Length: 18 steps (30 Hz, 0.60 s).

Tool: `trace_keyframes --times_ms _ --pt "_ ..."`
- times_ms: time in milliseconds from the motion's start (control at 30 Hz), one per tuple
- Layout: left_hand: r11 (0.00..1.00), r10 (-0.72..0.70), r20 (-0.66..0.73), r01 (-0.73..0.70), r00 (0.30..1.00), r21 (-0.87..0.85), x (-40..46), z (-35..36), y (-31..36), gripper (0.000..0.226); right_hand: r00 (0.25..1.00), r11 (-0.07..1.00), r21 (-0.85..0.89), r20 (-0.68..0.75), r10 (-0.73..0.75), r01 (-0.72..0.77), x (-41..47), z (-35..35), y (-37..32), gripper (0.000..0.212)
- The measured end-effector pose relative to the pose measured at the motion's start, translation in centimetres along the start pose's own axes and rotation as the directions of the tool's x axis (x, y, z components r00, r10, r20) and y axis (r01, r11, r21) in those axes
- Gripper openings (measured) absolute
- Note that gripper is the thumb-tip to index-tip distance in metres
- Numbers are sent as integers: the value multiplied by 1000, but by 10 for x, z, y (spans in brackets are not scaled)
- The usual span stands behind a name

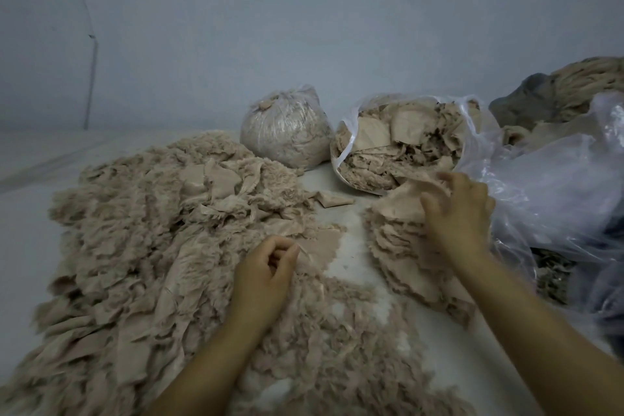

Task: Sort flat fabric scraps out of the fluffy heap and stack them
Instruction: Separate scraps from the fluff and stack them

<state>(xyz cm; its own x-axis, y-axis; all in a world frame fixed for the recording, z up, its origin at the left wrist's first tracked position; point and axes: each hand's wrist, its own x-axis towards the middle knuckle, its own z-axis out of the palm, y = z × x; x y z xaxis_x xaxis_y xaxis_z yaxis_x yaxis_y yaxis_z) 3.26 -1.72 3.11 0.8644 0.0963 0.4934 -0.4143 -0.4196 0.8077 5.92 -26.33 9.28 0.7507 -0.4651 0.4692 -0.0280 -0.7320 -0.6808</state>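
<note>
Fluffy heap (141,246) spreading over left and center of frame. Left hand (266,272) sitting at its right edge, fingers curling, pinching a thin scrap edge. Right hand (461,213), center-right, fingers loosely spread, resting on top of scrap stack (401,246). Open bag (398,142) w/ scraps lying behind, upper center.
</note>
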Motion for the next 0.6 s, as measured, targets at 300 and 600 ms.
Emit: trace_keyframes --times_ms 300,600 --pt "939 96 129 -133 987 317 -2 -5 -8 46 717 952 186 627 -304 241 -93 78 -30 13" --pt "956 -186 160 141 969 257 5 -10 -11 45 898 963 223 376 -226 149 -83 66 -8 19"
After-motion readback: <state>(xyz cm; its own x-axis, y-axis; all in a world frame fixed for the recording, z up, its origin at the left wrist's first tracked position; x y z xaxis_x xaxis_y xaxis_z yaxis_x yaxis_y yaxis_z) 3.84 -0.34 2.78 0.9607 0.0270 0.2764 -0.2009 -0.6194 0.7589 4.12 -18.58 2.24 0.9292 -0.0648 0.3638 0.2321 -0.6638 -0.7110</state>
